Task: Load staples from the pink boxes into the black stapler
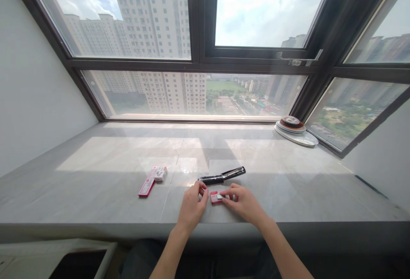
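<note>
My right hand (241,201) pinches a small pale silvery block that looks like a strip of staples (220,197), held over a small red-and-white box (214,198) on the sill. To the left of that box, my left hand (192,204) is closed, thumb and fingertips together; whether anything is between them cannot be made out. Just beyond both hands lies a black stapler (221,178), its top swung open and its metal channel showing toward the right. The left fingertips are close to the stapler's left end.
Further left on the stone sill (105,189), a white-and-pink small box (160,174) sits against red-and-white flat boxes (147,187). Stacked plates (294,130) stand in the far right corner by the window frame (192,121). The sill's front edge runs just below my hands.
</note>
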The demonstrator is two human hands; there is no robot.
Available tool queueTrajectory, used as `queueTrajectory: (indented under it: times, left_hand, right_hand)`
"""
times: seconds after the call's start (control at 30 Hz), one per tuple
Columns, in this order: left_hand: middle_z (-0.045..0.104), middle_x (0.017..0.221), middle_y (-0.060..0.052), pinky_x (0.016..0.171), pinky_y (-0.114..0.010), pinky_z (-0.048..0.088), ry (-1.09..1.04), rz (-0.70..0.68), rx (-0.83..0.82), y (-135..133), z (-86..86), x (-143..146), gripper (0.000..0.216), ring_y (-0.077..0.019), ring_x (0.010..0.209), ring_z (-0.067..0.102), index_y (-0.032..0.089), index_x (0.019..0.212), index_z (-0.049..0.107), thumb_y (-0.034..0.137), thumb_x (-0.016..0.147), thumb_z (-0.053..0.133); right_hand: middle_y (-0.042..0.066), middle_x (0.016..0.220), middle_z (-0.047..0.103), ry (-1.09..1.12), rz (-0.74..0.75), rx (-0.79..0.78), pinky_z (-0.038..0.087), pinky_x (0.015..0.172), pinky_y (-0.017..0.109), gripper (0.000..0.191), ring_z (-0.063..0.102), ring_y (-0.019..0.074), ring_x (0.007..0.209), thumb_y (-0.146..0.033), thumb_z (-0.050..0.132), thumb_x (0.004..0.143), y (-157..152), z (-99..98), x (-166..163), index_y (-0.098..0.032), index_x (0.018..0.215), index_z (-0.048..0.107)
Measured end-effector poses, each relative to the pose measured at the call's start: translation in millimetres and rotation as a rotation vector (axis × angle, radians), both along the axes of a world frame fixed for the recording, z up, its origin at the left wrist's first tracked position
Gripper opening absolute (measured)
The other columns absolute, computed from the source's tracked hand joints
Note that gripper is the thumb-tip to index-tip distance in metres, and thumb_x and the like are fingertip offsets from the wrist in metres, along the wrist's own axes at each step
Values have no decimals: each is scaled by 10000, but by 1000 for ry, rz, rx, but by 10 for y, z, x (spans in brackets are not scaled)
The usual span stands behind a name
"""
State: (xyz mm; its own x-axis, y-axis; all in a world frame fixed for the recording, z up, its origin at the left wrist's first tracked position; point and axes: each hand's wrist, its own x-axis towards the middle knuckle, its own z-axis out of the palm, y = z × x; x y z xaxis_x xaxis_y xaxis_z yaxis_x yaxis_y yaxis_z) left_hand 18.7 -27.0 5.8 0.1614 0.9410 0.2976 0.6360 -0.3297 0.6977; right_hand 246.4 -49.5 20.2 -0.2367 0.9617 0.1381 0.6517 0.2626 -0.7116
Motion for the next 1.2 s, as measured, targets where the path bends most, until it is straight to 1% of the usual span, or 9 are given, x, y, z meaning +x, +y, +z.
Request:
queueTrajectory:
  times: [0.07, 0.13, 0.3, 0.5, 0.8, 0.93, 1.03, 1.1, 1.2]
  left_hand:
    - [636, 813, 3, 793, -335, 413, 40, 93, 43, 123, 19, -89, 241, -190, 765, 603, 255, 1084, 624, 431, 956, 520]
    - [641, 858, -4, 805, -335, 391, 117, 122, 79, 246, 23, -169, 300, -212, 849, 608, 271, 1152, 631, 442, 907, 605]
    - [655, 832, -5, 779, -325, 351, 205, 36, 31, 344, -59, -245, 283, -227, 874, 601, 305, 1140, 680, 452, 905, 621]
    - [633, 768, 12, 787, -320, 353, 165, 22, 6, 308, -94, -289, 303, -217, 827, 601, 312, 1132, 692, 484, 889, 639]
    - [631, 748, 15, 782, -329, 353, 133, 18, 1, 334, -84, -317, 286, -221, 818, 602, 319, 1122, 690, 475, 886, 648]
    - [632, 742, 9, 781, -336, 359, 127, 25, -4, 336, -86, -324, 298, -226, 812, 604, 306, 1117, 688, 482, 881, 645]
    - [628, 732, 14, 773, -334, 356, 125, 24, -5, 340, -79, -332, 277, -224, 795, 600, 312, 1094, 688, 480, 876, 651]
    - [625, 726, 18, 768, -330, 350, 123, 18, -5, 341, -75, -336, 263, -223, 793, 599, 314, 1083, 687, 474, 876, 655]
    - [625, 728, 21, 767, -327, 344, 117, 17, -7, 340, -77, -338, 263, -223, 799, 598, 313, 1087, 684, 467, 876, 658]
  right_hand:
    - [7, 835, 609, -9, -15, 34, 436, 680, 274, 185, 557, 145, 692, -364, 666, 907, -10, 14, -37, -290, 1034, 778]
    - [-1, 811, 612, -2, -20, 71, 429, 684, 273, 168, 560, 147, 694, -348, 645, 918, 36, 62, -93, -284, 1016, 766]
    - [4, 814, 642, 13, -37, 145, 422, 706, 266, 187, 569, 151, 719, -314, 611, 928, 409, 197, -229, -247, 1036, 748]
    - [1, 817, 665, -96, 55, 91, 407, 714, 259, 183, 569, 152, 725, -323, 634, 893, 725, 187, -295, -250, 997, 767]
    - [11, 838, 681, -128, 65, 82, 405, 708, 262, 206, 582, 163, 750, -341, 621, 897, 750, 191, -400, -244, 1011, 762]
    - [4, 808, 673, -173, 31, 56, 390, 676, 261, 310, 592, 173, 747, -396, 667, 873, 761, 214, -376, -251, 1143, 719]
    - [-4, 721, 642, -206, -28, 31, 360, 641, 262, 240, 575, 164, 687, -419, 626, 907, 704, 222, -387, -239, 1035, 721]
    - [-10, 694, 630, -190, 10, 5, 347, 621, 259, 223, 564, 158, 667, -422, 612, 917, 629, 222, -429, -238, 996, 710]
    - [-20, 722, 635, -53, 87, -43, 367, 619, 251, 286, 565, 152, 677, -450, 624, 911, 506, 204, -436, -251, 1110, 679]
